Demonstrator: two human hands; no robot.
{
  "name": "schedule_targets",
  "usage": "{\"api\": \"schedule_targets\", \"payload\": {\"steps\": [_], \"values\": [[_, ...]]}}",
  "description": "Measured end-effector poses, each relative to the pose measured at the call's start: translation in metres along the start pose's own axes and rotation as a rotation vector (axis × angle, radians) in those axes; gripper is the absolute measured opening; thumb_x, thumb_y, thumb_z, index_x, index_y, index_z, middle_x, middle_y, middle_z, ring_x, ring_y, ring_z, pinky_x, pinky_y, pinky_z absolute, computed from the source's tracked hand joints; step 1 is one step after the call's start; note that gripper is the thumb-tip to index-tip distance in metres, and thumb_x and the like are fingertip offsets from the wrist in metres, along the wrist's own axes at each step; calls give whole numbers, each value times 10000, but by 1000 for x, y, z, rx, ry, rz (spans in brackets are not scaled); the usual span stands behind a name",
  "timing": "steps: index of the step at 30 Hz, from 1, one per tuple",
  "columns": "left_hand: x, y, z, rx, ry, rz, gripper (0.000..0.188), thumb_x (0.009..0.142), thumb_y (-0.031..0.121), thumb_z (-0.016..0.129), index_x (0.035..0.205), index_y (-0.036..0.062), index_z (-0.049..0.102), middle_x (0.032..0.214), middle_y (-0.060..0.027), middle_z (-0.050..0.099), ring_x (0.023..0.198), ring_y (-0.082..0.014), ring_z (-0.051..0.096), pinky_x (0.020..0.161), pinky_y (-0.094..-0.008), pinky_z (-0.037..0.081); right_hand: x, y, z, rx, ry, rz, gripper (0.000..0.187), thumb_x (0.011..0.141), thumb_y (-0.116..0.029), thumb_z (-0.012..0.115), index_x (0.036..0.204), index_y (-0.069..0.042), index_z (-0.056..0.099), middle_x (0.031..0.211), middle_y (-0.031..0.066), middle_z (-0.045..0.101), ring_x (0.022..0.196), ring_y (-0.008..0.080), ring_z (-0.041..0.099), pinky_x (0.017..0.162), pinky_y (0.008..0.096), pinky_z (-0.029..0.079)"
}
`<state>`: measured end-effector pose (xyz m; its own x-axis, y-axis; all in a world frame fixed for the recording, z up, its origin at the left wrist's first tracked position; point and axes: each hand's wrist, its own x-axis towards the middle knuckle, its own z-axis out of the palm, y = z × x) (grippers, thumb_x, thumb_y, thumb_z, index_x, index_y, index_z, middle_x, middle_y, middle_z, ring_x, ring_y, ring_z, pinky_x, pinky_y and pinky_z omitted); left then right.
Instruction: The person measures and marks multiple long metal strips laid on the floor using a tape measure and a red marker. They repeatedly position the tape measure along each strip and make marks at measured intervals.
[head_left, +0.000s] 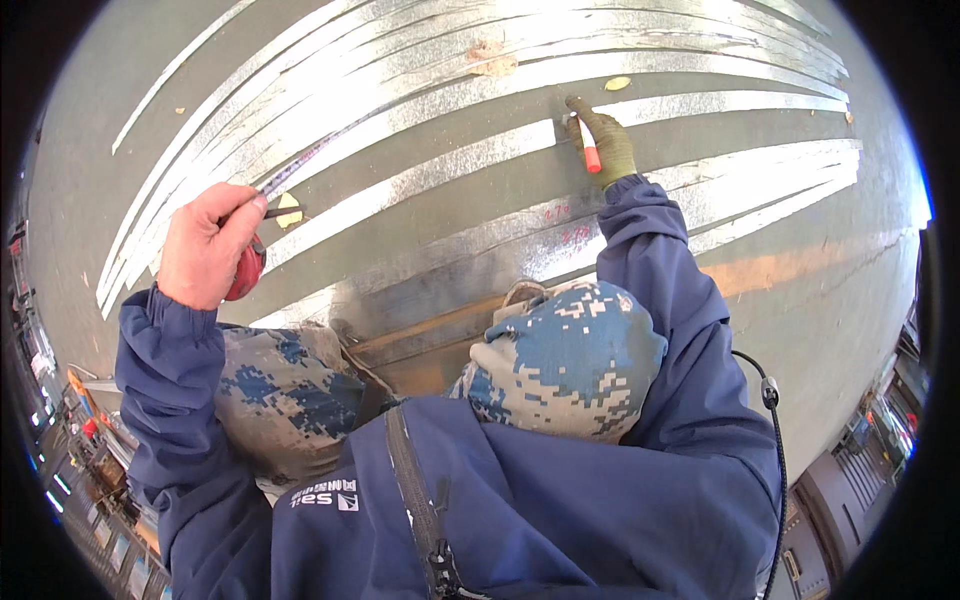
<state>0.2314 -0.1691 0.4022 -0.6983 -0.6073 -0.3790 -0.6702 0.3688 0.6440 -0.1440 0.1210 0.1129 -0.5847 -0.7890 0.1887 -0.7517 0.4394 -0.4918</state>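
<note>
My bare left hand [212, 240] is closed around a red tape measure [246, 270]. Its blade [335, 135] runs out toward the far right over shiny metal strips. A thin dark piece [285, 211] sticks out beside the left thumb; I cannot tell what it is. My right hand [607, 145], in an olive-green glove, is closed on a white marker with a red end [590, 155]. It rests over a single narrow metal strip [700, 104], with its fingertips at the strip's far edge.
Several long metal strips [420, 112] lie spread on the grey-green floor [430, 212]. Nearer strips [540, 225] carry red handwritten marks. Dry leaves [618, 83] lie among them. My camouflage-covered knees [570, 360] border the near strips. A black cord [778, 440] hangs by my right side.
</note>
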Motion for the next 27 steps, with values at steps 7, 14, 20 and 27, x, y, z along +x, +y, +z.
{"api": "schedule_targets", "payload": {"steps": [7,14,20,27], "values": [[3,7,-3,21,25,4,145,943,92,630,956,-46,671,752,-33,611,692,-96,547,642,-267,448,25,2,-2,-98,-160,-36,578,825,-25,627,1375,-184,551,1118,145,682,1038,336,635,989,439,463],[-4,-2,-10,77,40,-29,134,920,69,628,911,-63,651,742,-76,604,700,-123,572,650,-285,449,-5,-17,-12,-207,-167,-17,558,762,-56,670,1307,-132,581,993,132,680,925,339,636,844,437,496],[2,-14,-10,6,40,46,146,910,73,638,861,-63,660,721,-54,621,687,-111,574,636,-283,453,-49,-17,-28,-80,-172,18,612,716,-40,693,1313,-92,569,1037,133,684,955,321,635,897,410,482],[19,-23,-6,-66,-238,11,193,901,110,635,843,-66,688,654,-26,619,642,-85,558,594,-268,443,-52,-50,-36,614,285,498,383,962,-167,648,1335,-126,571,953,94,710,748,178,670,648,318,538]]}}
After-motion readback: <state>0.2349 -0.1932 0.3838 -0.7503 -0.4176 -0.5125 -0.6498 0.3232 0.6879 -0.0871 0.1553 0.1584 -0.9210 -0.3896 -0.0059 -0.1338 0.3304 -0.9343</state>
